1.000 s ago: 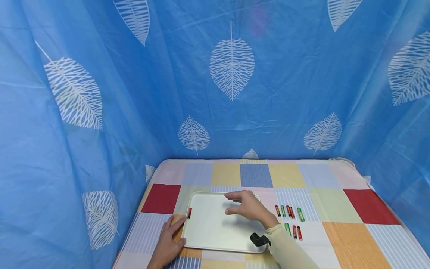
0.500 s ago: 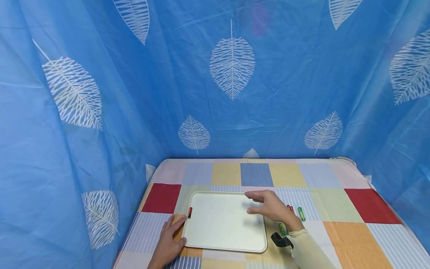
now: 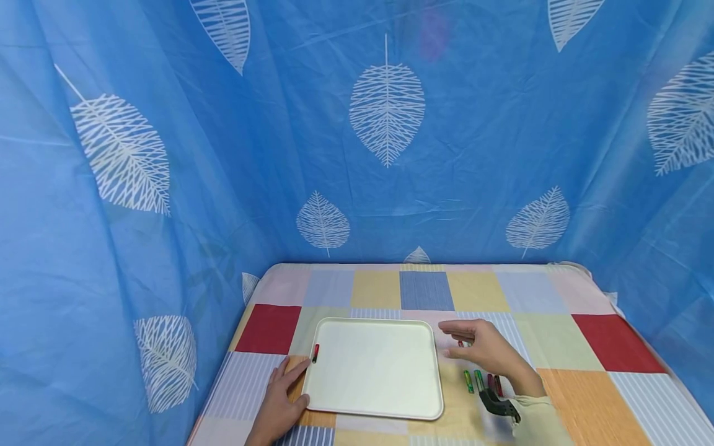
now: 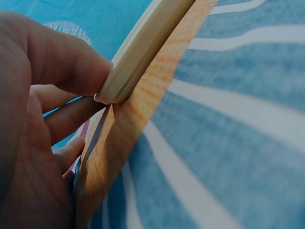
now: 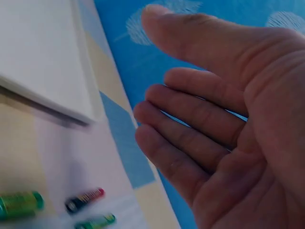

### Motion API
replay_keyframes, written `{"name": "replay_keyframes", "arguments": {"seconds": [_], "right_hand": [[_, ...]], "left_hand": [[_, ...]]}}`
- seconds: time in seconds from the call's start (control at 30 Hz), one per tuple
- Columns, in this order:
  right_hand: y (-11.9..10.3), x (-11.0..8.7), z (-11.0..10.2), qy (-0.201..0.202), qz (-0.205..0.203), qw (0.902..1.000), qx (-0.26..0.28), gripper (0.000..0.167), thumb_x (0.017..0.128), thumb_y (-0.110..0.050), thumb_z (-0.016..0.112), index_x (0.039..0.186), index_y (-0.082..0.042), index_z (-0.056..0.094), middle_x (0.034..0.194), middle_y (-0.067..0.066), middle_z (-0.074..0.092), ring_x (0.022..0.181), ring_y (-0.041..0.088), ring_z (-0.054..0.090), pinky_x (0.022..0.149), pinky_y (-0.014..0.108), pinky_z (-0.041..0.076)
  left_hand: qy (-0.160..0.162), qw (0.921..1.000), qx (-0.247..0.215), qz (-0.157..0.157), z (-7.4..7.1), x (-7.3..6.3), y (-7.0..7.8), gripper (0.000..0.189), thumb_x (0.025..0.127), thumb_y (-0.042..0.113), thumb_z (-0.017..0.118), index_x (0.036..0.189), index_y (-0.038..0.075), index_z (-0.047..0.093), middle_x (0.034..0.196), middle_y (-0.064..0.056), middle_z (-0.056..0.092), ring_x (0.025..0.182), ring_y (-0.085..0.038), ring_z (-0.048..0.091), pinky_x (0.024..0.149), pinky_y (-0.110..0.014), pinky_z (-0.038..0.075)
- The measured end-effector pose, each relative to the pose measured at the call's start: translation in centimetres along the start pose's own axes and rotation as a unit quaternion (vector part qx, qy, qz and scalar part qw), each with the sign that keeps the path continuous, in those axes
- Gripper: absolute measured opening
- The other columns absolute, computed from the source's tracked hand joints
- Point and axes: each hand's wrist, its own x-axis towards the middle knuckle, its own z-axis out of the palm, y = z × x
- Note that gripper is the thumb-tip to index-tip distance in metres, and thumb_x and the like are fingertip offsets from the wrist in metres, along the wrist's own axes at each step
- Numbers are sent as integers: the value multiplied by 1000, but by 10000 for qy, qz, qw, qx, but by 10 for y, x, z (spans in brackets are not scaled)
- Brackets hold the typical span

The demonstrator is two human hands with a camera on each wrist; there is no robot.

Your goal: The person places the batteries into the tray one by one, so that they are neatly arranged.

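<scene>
The right hand [image 3: 486, 348] is hovering off the tray's [image 3: 374, 371] three o'clock side

The tray is lying flat on the patchwork-covered worktop [image 3: 580, 396]. One red battery [image 3: 315, 353] is lying inside it, close to the rim, just past nine o'clock from the tray's centre.

The left hand [image 3: 281, 399] is resting against the tray at about eight o'clock. Its fingers are spreading, gently bent, and one fingertip is reaching the rim beside the red battery; the thumb is touching the corner nearest the person.

The right hand is holding nothing. Its thumb is standing well apart from the fingers, which are pointing towards nine o'clock, only slightly bending. More batteries are lying on the worktop around three o'clock from the tray: a short green battery [image 3: 468, 381], a longer green battery [image 3: 479, 380] and, beside that, two dark red ones, partly hiding behind the black device [image 3: 499, 406] at the right wrist. A black-and-red battery [image 5: 85, 199] is also showing in the right wrist view, at about seven o'clock from the fingers.

A blue curtain [image 3: 424, 217] with white leaf prints is hanging behind the worktop, towards twelve o'clock.
</scene>
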Motion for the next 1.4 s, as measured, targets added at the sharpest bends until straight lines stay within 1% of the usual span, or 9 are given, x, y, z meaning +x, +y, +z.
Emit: {"name": "replay_keyframes", "arguments": {"seconds": [0.27, 0.4, 0.67, 0.87, 1.0, 1.1, 1.17, 1.3, 1.4], "right_hand": [[8, -28, -25, 261, 495, 9984, 54, 60, 91, -23, 90, 143, 1, 70, 143, 24, 71, 132, 46, 69, 101, 50, 64], [16, -44, -34, 173, 700, 9974, -4, 61, 90, -21, 90, 143, 1, 70, 142, 23, 72, 132, 44, 70, 101, 50, 64], [30, -70, -41, 69, 995, 9950, -87, 58, 90, -23, 90, 142, -4, 72, 144, 20, 72, 131, 43, 71, 99, 44, 66], [34, -83, -45, 18, 1157, 9933, -14, 60, 89, -23, 90, 142, -3, 72, 148, 26, 67, 131, 46, 70, 95, 37, 67], [37, -89, -44, 97, 1287, 9915, -165, 59, 88, -23, 91, 141, -4, 72, 145, 21, 71, 132, 45, 70, 94, 33, 67], [39, -91, -41, 221, 1553, 9871, -337, 58, 87, -24, 92, 140, -7, 74, 142, 15, 74, 133, 42, 70, 97, 36, 66], [39, -91, -38, 309, 1880, 9813, -270, 59, 86, -24, 92, 140, -8, 74, 141, 14, 75, 133, 42, 69, 99, 43, 65], [42, -91, -30, 491, 2575, 9650, 30, 63, 83, -25, 95, 140, -10, 75, 140, 12, 75, 133, 39, 67, 103, 52, 63], [45, -92, -24, 528, 2663, 9624, -40, 63, 81, -27, 96, 139, -11, 76, 139, 12, 76, 132, 36, 68, 106, 56, 61]], "left_hand": [[-38, 9999, 15, -128, 2, 0, 1, 73, 80, 3, 79, 150, 19, 69, 170, -37, 35, 155, -71, 24, 118, -89, 26], [-49, 9999, 2, -153, 2, -2, 1, 72, 80, 3, 79, 150, 18, 69, 170, -37, 34, 155, -71, 22, 119, -89, 24], [-41, 9999, 51, -134, -1, -3, 2, 72, 81, 4, 79, 151, 19, 68, 170, -37, 34, 154, -73, 22, 117, -90, 25], [-22, 9999, 53, -147, 1, -3, 1, 72, 81, 4, 78, 151, 19, 68, 170, -37, 34, 155, -72, 22, 118, -90, 25], [-27, 9999, 38, -155, 2, -3, 0, 73, 81, 5, 78, 151, 19, 68, 170, -36, 34, 155, -72, 21, 119, -90, 23], [-49, 9998, 56, -209, 4, -2, 1, 72, 82, 5, 78, 152, 20, 67, 170, -36, 34, 155, -72, 22, 119, -90, 23], [-48, 9997, 83, -219, 4, -2, 1, 72, 82, 5, 78, 152, 20, 67, 170, -36, 34, 155, -72, 22, 118, -89, 24], [-3, 9998, 89, -153, 4, -3, 1, 72, 81, 5, 78, 151, 19, 68, 170, -36, 35, 155, -71, 23, 119, -89, 25], [17, 9999, 74, -112, 4, -4, 1, 72, 80, 5, 78, 151, 19, 68, 170, -36, 35, 155, -71, 23, 119, -89, 24]]}}
